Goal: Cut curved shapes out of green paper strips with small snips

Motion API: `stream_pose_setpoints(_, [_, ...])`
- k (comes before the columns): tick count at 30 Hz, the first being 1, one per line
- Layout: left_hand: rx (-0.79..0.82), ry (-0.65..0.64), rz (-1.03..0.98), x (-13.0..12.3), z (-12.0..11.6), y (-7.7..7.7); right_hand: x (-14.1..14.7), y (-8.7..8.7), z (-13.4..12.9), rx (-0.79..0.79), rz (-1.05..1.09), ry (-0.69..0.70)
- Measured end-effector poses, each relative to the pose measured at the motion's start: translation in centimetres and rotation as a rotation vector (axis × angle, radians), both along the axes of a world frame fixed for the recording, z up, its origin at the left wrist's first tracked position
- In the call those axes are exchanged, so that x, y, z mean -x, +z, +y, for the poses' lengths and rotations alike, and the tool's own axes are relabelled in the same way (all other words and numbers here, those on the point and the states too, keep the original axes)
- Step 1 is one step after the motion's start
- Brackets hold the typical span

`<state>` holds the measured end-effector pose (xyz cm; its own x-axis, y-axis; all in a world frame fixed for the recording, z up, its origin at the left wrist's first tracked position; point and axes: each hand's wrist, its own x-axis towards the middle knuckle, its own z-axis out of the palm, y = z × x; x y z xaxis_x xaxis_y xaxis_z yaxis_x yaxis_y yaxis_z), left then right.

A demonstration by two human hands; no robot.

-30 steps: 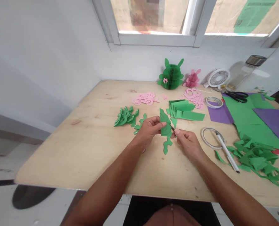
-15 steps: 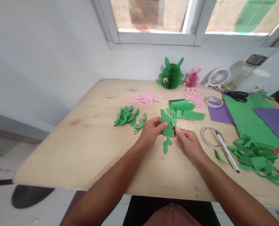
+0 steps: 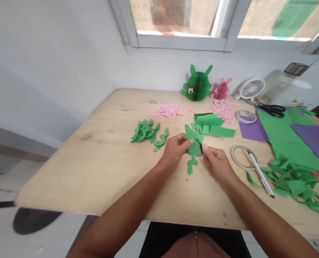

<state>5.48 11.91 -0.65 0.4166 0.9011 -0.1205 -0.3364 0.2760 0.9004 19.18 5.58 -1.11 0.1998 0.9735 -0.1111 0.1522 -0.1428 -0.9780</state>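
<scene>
Between thumb and fingers, my left hand pinches a green paper piece with curved outlines on it. My right hand is closed on a thin dark pointed tool; its tip lies against the paper's right side, and its handle is hidden in my fingers. Just below the paper, a wavy green cutout lies on the table. To the left of my left hand are a loose curved green cutout and a pile of similar green cutouts.
Folded green strips lie behind my hands, near pink cutouts. To the right are a tape roll, a white pen, green scraps, black scissors and green sheets. A green paper figure stands by the wall.
The dark tool shows more clearly now, with my right hand a little farther right of the paper. The green paper is still in my left hand, and the view has shifted slightly.
</scene>
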Motion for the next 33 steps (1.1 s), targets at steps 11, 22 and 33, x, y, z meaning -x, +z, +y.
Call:
stream_pose_setpoints(11, [0.011, 0.021, 0.007, -0.1, 0.0, -0.1, -0.2, -0.5, 0.0, 0.001, 0.024, -0.011])
stream_pose_setpoints(22, [0.015, 0.011, 0.009, 0.0, 0.1, -0.3, -0.2, -0.6, 0.0, -0.008, 0.015, -0.018])
stream_pose_setpoints(33, [-0.004, -0.027, 0.009, 0.2, 0.2, 0.0, -0.3, -0.9, 0.1, -0.002, 0.029, -0.021])
